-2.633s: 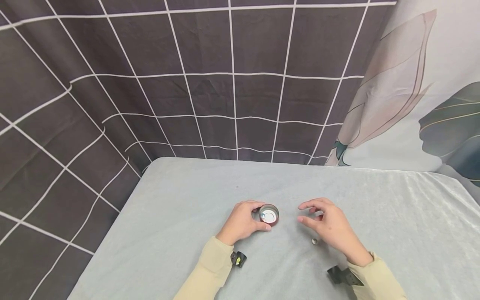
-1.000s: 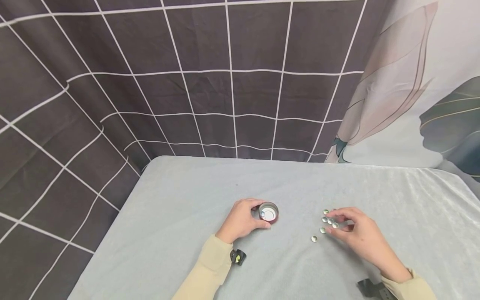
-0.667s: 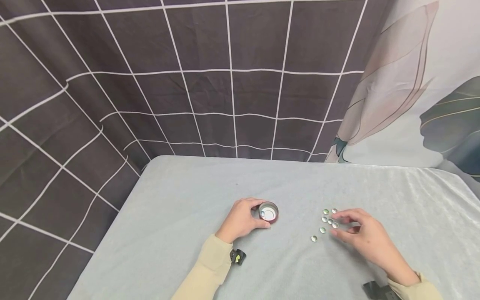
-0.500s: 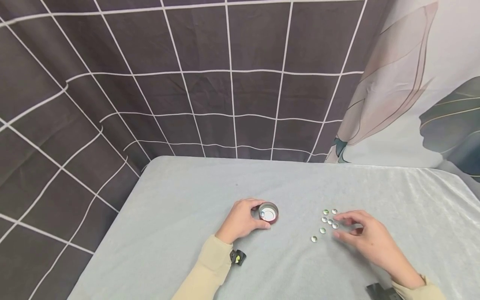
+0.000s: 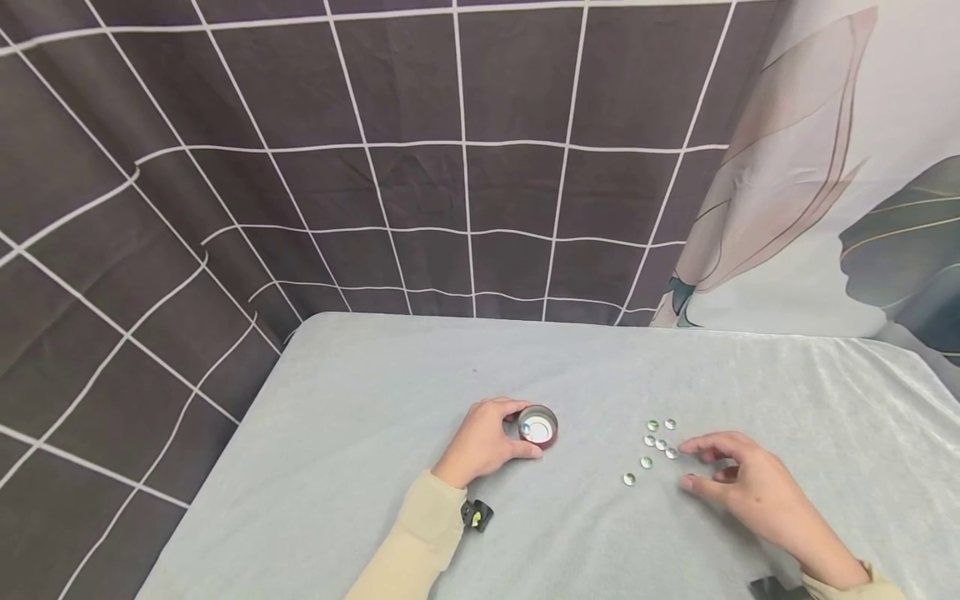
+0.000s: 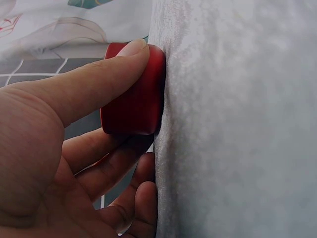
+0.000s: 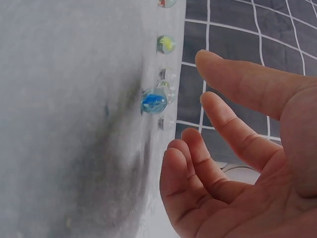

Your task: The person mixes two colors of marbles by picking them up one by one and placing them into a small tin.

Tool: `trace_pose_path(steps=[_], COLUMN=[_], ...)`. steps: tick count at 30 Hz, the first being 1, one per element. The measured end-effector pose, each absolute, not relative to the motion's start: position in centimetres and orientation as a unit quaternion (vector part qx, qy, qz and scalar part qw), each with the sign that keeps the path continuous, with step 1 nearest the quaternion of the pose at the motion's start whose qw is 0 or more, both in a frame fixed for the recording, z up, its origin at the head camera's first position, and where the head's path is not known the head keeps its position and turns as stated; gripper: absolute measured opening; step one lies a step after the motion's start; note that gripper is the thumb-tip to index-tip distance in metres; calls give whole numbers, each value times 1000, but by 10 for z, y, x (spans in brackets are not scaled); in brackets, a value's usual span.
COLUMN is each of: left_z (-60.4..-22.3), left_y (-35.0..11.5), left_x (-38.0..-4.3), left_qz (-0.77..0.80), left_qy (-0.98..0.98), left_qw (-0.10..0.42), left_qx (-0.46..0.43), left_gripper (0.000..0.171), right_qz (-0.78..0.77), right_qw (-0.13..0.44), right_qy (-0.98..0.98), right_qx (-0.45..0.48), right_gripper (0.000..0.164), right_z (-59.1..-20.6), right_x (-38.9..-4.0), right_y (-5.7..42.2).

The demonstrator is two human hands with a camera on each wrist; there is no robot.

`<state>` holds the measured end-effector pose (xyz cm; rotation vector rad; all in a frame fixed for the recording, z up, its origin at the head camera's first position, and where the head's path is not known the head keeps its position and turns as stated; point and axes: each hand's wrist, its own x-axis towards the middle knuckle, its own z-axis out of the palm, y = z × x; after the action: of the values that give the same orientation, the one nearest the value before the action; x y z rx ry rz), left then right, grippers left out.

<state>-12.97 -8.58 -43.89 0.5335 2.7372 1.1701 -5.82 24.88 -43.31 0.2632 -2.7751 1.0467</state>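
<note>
My left hand [image 5: 483, 442] grips a small round red tin [image 6: 130, 94] standing on the cloth, thumb on the near side and fingers behind. In the head view the open top of the tin shows a silvery inside, with a small glass marble [image 5: 526, 429] at its left. To the right lie several glass marbles [image 5: 649, 441] in a loose group. One with a blue swirl, the blue marble [image 7: 154, 101], is nearest in the right wrist view. Just right of the group, my right hand [image 5: 757, 487] has its fingers loosely bent and thumb apart, with nothing between them.
A pale grey velvety cloth [image 5: 360, 392] covers the table. Behind it hangs a dark curtain [image 5: 420, 192] with white grid lines, and a leaf-patterned curtain [image 5: 795, 217] at the right. Both wrists wear dark straps.
From near the tin my right hand has moved right to the marbles, then drawn back a little farther, uncovering the whole group. My left hand and the tin have stayed put.
</note>
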Motion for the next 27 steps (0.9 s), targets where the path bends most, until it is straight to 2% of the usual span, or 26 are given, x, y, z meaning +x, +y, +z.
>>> trace_pose_path(steps=[5, 19, 27], left_z=[-438, -438, -439], left_y=[-86, -86, -86], left_x=[-129, -129, -129], left_qz=[388, 387, 385], left_qy=[903, 903, 904], left_qw=[57, 58, 57], left_qx=[177, 177, 178], left_gripper=[56, 56, 56], right_qz=[335, 307, 305], right_qw=[72, -5, -10], right_qy=[-936, -951, -952], right_qx=[76, 35, 41], right_gripper=[34, 31, 30], right_z=[-435, -437, -437], right_x=[-56, -53, -56], right_y=[252, 259, 261])
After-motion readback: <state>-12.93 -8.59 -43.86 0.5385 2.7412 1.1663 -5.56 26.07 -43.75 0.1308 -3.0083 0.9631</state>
